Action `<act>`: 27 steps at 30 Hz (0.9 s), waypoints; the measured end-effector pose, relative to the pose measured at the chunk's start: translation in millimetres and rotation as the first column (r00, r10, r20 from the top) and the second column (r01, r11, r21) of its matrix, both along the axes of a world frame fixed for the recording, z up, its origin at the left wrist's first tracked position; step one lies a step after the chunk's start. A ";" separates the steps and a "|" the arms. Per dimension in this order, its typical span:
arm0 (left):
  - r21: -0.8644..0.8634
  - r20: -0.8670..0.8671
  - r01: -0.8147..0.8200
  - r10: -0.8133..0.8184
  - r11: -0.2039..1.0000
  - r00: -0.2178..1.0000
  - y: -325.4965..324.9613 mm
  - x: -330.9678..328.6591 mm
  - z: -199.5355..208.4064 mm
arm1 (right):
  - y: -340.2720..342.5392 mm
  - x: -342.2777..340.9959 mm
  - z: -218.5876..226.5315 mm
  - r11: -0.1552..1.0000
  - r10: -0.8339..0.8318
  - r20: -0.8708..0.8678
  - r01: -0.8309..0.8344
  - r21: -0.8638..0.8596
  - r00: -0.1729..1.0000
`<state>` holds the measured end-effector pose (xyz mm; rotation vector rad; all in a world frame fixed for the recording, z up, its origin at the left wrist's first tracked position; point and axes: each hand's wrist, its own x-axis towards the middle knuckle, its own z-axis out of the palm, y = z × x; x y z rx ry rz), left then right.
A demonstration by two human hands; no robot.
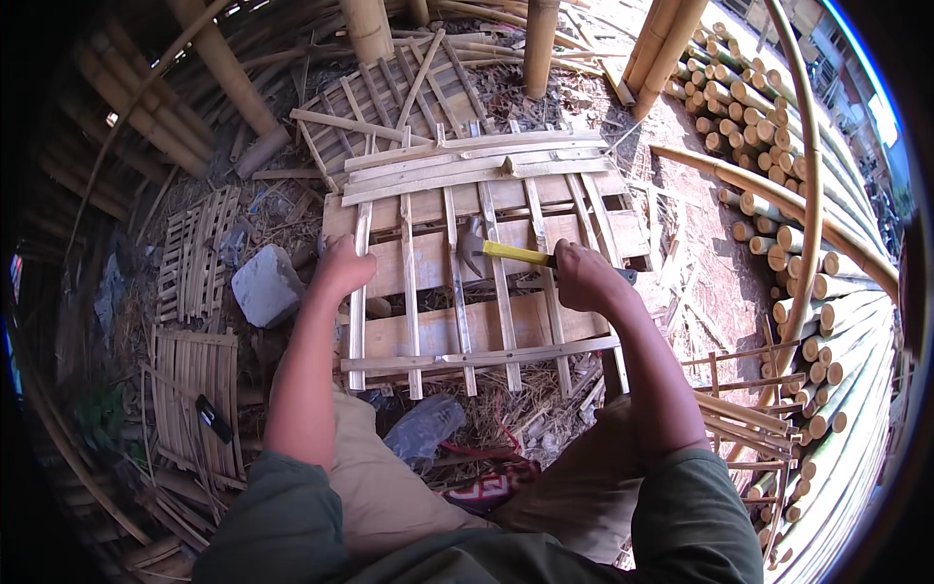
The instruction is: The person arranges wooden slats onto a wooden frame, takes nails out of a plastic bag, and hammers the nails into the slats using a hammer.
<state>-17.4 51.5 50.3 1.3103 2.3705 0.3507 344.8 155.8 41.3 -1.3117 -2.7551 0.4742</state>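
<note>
Hammer (491,252) (yellow handle) sat clenched in my right hand (582,275); my left hand (342,267), flat on the bamboo panel (428,258) beside it, risked a stray blow.

- No labels, signs or screens show.
- The nearest thing to a package is a crumpled clear plastic bag (424,426). It lies on the straw-strewn ground just below the near edge of the bamboo lattice, between the person's knees. It is greyish and see-through, with no print to be made out.
</note>
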 end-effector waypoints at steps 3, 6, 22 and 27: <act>0.039 0.010 0.035 -0.035 0.999 0.999 0.1 -8.8 -5.3 | -12.1 -13.9 37.4 0.978 -0.209 0.077 0.207 0.024 0.975; 0.119 -0.093 0.063 -0.052 0.991 0.994 3.4 -9.0 -16.4 | -9.1 -3.5 28.1 0.884 -0.460 0.036 0.453 0.111 0.887; 0.196 0.489 -0.343 0.211 0.919 0.846 12.0 -25.3 -58.9 | 3.2 35.0 17.1 0.796 -0.605 0.053 0.601 0.071 0.795; -0.234 0.970 -0.428 0.239 0.873 -0.041 6.3 -20.6 -28.0 | 12.6 44.3 14.3 0.790 -0.613 0.059 0.611 0.054 0.788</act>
